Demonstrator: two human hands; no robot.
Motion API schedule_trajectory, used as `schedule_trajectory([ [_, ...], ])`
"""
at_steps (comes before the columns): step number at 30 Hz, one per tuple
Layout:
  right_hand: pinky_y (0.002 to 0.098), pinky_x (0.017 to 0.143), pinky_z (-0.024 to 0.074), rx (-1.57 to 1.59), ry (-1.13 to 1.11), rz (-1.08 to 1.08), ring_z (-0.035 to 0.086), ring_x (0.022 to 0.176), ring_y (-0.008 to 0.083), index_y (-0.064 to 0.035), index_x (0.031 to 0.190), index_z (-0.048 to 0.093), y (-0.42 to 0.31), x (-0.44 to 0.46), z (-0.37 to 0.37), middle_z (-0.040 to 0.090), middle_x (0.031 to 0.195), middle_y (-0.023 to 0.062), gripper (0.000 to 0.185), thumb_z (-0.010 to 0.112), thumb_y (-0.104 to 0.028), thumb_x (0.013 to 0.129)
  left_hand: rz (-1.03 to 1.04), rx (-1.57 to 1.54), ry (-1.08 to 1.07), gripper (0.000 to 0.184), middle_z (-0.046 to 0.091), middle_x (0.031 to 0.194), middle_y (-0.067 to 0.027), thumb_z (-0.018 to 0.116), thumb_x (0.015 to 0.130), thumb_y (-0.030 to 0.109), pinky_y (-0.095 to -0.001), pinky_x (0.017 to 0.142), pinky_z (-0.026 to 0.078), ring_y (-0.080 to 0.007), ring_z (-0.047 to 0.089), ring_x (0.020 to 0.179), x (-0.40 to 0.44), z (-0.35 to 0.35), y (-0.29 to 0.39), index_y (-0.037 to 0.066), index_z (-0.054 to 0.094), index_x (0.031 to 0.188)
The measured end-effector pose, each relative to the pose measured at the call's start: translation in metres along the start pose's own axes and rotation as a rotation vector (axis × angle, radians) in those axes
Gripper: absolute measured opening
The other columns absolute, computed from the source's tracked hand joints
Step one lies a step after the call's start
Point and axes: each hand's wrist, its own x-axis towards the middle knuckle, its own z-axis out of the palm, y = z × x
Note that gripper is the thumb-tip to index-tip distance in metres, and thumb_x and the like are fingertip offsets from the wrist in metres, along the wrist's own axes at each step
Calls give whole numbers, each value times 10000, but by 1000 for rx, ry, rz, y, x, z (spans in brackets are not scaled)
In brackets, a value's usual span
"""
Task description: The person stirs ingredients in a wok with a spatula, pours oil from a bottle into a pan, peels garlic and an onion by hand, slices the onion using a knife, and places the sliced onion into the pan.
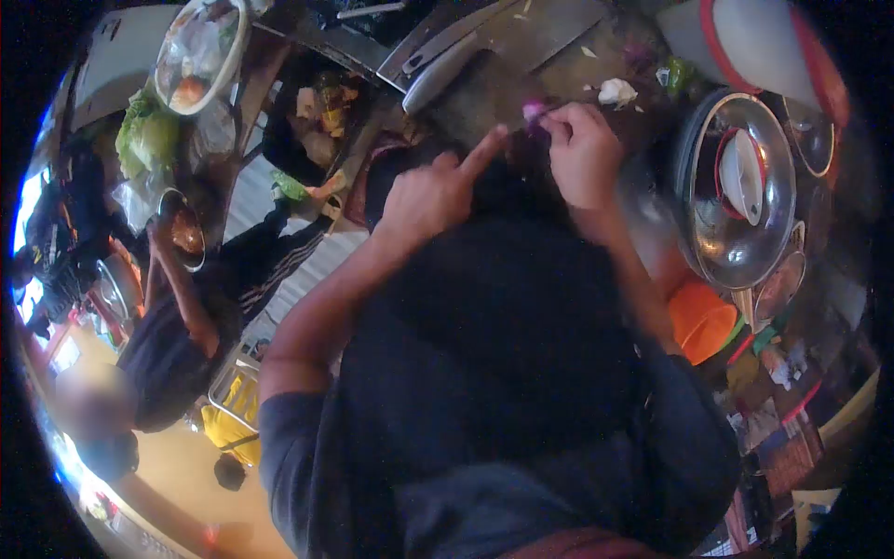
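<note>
My right hand (585, 156) pinches a small purple onion (534, 112) between thumb and fingertips, above the dark work surface (507, 79). To its left is my left hand (433, 191), its index finger stretched towards the onion and its other fingers curled in. Whether those curled fingers hold anything is hidden from me. A large knife (442, 76) lies on the surface beyond my left hand. Just past my right hand sits a white piece that looks like a garlic bulb (616, 91), with small pale scraps around it.
At right stand a large metal bowl (689, 186) with a smaller dish inside and an orange container (700, 321). A leafy green vegetable (147, 130) and an oval basket (240, 42) are at upper left. Another person (177, 345) at left holds a round pan (186, 228).
</note>
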Motion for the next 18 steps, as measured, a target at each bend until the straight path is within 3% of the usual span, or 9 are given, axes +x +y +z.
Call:
schedule_trajectory([
  [7,425,666,490,32,1,-32,614,765,337,-75,774,618,1,-4,-1,624,812,114,32,635,-51,759,-4,-26,31,796,589,786,-176,519,800,135,-490,538,516,-373,632,625,9,24,-4,378,157,1466],
  [10,428,662,489,51,-9,-8,613,772,339,-73,771,606,-1,-1,-4,620,807,110,46,633,-41,752,31,12,154,808,584,763,-167,523,793,125,-489,521,513,-365,629,599,10,19,0,380,156,1465],
  [12,427,654,486,-11,5,-31,612,757,334,-77,760,608,7,-1,-1,617,785,100,43,631,-40,760,-8,41,18,801,594,770,-172,507,792,102,-486,514,512,-366,625,587,-9,-2,10,357,162,1468],
  [16,429,653,482,44,8,-57,607,748,334,-75,746,605,10,2,1,614,778,103,44,630,-44,765,1,53,10,796,594,761,-175,502,793,99,-486,515,512,-366,627,593,-2,21,-2,358,166,1467],
  [18,361,654,488,55,17,-61,619,736,301,-49,771,620,7,-1,0,623,789,112,56,636,-5,740,-15,7,68,802,581,730,-166,501,797,112,-487,512,511,-360,631,594,14,29,0,384,151,1465],
])
